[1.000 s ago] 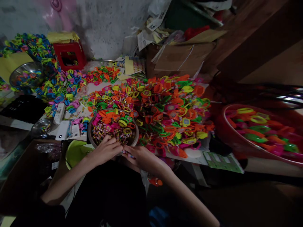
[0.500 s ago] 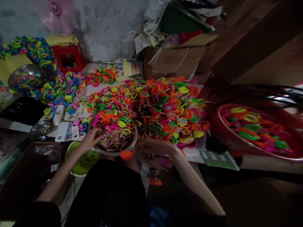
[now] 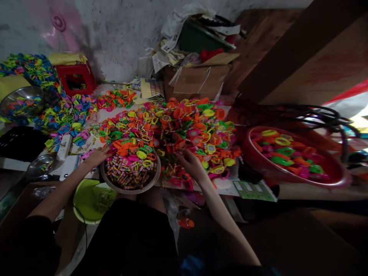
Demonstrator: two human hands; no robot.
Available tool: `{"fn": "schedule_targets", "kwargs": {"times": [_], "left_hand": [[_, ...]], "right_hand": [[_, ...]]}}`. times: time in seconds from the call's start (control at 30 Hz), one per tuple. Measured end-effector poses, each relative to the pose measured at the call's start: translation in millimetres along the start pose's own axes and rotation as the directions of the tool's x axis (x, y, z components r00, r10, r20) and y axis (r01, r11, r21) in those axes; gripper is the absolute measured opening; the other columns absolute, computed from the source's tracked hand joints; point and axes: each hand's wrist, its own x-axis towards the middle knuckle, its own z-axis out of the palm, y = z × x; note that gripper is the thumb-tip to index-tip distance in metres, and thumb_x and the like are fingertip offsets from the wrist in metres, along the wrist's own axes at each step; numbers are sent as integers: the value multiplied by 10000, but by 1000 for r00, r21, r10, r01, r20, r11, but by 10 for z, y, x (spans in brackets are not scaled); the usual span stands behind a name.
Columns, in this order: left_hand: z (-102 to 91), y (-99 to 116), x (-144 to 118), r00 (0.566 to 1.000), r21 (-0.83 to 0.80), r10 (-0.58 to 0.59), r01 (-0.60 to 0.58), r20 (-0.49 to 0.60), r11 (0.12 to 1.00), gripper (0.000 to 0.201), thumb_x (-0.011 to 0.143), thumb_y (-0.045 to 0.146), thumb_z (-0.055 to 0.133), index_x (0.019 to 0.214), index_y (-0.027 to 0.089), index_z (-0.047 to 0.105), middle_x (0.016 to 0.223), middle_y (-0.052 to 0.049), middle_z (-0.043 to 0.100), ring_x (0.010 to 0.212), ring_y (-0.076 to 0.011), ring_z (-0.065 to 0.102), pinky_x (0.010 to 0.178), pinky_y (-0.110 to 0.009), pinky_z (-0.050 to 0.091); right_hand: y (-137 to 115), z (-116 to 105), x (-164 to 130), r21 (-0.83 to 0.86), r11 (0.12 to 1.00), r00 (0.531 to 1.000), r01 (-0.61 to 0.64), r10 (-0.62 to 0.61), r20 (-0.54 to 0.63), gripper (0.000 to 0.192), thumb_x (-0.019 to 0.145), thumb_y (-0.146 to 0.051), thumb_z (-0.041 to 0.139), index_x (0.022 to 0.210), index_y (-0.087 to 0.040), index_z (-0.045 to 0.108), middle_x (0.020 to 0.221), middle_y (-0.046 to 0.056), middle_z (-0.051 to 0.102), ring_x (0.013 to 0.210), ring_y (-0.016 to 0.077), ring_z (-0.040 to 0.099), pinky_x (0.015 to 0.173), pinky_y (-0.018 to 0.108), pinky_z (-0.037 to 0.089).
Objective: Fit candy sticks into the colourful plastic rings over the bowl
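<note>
A round bowl (image 3: 156,177) rests on my lap against the table edge. Small striped beaded pieces (image 3: 123,172) fill it, with several colourful plastic toy watches (image 3: 142,154) on top. My left hand (image 3: 99,156) lies at the bowl's left rim, fingers stretched out towards a pink toy piece (image 3: 109,153). To the right of the bowl, my right hand (image 3: 189,163) reaches into the large pile of toy watches (image 3: 211,134). Its fingers are slightly bent and apart at the pile's near side, beside orange pieces; no held thing shows in them.
A red basin (image 3: 296,174) with more toy watches stands on the right. A yellow-green tub (image 3: 83,201) sits below at left. Further left are a power strip (image 3: 63,147), a small metal bowl (image 3: 40,165) and a red stool (image 3: 76,78). A cardboard box (image 3: 198,80) stands behind the pile.
My right hand has moved from beside the bowl's rim up to the pile. The orange piece near it is gone from that spot. My left hand has drawn back to the left rim.
</note>
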Motion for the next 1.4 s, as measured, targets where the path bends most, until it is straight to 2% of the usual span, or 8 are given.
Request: {"fn": "schedule_targets", "kwargs": {"times": [0.23, 0.43, 0.6, 0.67, 0.8, 1.0, 1.17, 1.4], "left_hand": [[4, -126, -107, 1000, -81, 0, 1, 16, 997, 375, 806, 5, 413, 1036, 220, 617, 1244, -92, 540, 1138, -215, 499, 924, -339, 378], [-117, -138, -301, 998, -193, -51, 46, -21, 980, 153, 816, 178, 546, 933, 184, 644, 1174, -108, 560, 1072, -244, 523, 942, -362, 387], [-428, 356, -400, 994, -445, -33, -17, -103, 895, 222, 890, 350, 482, 908, 159, 593, 1174, -100, 536, 1101, -212, 506, 992, -351, 371], [-597, 665, -417, 991, -582, -12, -68, -132, 810, 200, 899, 326, 453, 946, 163, 560, 1179, -90, 531, 1104, -187, 512, 976, -319, 386], [-882, 1213, -431, 990, -704, -76, -30, -119, 709, 170, 915, 275, 393, 1024, 171, 473, 1074, -72, 564, 1001, -168, 553, 888, -307, 437], [-974, 1558, -422, 956, -562, -105, -71, -274, 824, 212, 911, 363, 481, 1004, 174, 455, 987, -66, 572, 870, -184, 595, 758, -303, 480], [-996, 1566, -419, 910, -280, 51, -179, -410, 943, 208, 947, 352, 439, 1001, 160, 496, 948, -60, 606, 894, -187, 607, 789, -304, 478], [-1010, 1570, -433, 900, -2, 141, -156, -413, 988, 237, 962, 303, 402, 1086, 137, 518, 969, -79, 620, 904, -191, 600, 821, -316, 438]], "right_hand": [[-63, 172, -123, 48, 998, 981, 35, -44, 190, 430, 829, -468, 471, 1083, -130, 550, 702, 3, 527, 600, 116, 463, 553, 236, 392], [-85, 297, -186, 17, 999, 960, 34, -38, 279, 426, 857, -449, 456, 1113, -123, 555, 792, 39, 599, 677, 135, 529, 614, 250, 436], [-172, 563, -336, 118, 993, 935, 3, -44, 352, 395, 812, -435, 562, 1053, -122, 557, 837, 60, 650, 740, 158, 604, 672, 272, 490], [-295, 680, -421, 153, 987, 930, 52, -103, 351, 335, 820, -410, 577, 1011, -135, 592, 902, 75, 672, 819, 173, 630, 743, 288, 501], [-596, 834, -571, 179, 962, 910, 206, -256, 327, 284, 865, -343, 561, 1055, -148, 644, 1027, 97, 683, 957, 199, 640, 875, 323, 489], [-844, 797, -703, 218, 954, 922, 204, -262, 284, 295, 893, -313, 531, 1147, -184, 605, 1121, 86, 656, 1037, 192, 626, 920, 322, 489], [-873, 715, -766, 181, 949, 919, 260, -301, 256, 223, 886, -298, 561, 1061, -176, 624, 1007, 71, 679, 946, 180, 649, 847, 282, 511], [-895, 702, -789, 78, 930, 881, 360, -366, 300, 176, 911, -268, 527, 1033, -180, 618, 945, 66, 662, 892, 166, 636, 811, 264, 494]]}}
